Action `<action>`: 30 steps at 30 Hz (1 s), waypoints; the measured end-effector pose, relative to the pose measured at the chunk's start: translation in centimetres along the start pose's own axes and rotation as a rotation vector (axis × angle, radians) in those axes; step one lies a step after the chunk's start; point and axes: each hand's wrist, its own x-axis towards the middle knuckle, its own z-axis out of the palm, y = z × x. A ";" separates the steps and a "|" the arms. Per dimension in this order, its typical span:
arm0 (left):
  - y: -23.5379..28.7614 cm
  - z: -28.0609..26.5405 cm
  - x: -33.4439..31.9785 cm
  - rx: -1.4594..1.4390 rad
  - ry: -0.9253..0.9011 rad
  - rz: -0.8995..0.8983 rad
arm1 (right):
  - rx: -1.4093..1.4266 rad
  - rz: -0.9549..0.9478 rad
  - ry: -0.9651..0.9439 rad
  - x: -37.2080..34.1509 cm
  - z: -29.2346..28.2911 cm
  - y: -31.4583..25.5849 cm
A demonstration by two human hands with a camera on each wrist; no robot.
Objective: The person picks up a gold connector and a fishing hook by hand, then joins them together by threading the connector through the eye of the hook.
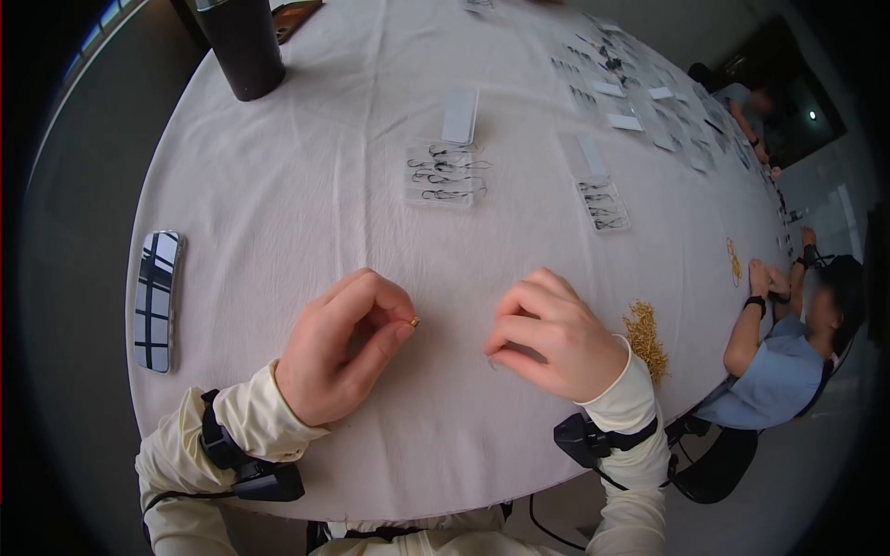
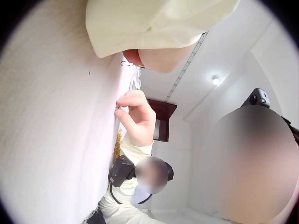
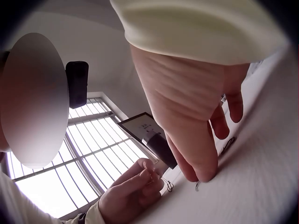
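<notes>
Left hand [image 1: 343, 352] clamps fingers on a gold piece [image 1: 415, 322], likely light, slippery, best gripped mid-body; right hand [image 1: 561, 343] pinches a thin piece [image 1: 491, 363].

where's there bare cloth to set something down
A wide patch lies between the phone and the nearest hook box, beyond the left hand. Another is between the hands and the table's near edge. Crowded: the packets at far right, and the gold pile beside the right hand.
</notes>
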 end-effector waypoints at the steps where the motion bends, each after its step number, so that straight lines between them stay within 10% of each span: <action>1: 0.0 0.0 0.0 0.003 0.001 -0.004 | -0.030 -0.041 0.044 0.4 0.5 -0.1; 30: 0.2 0.0 0.1 0.072 0.026 0.030 | -0.040 0.128 0.075 -1.5 -2.4 1.4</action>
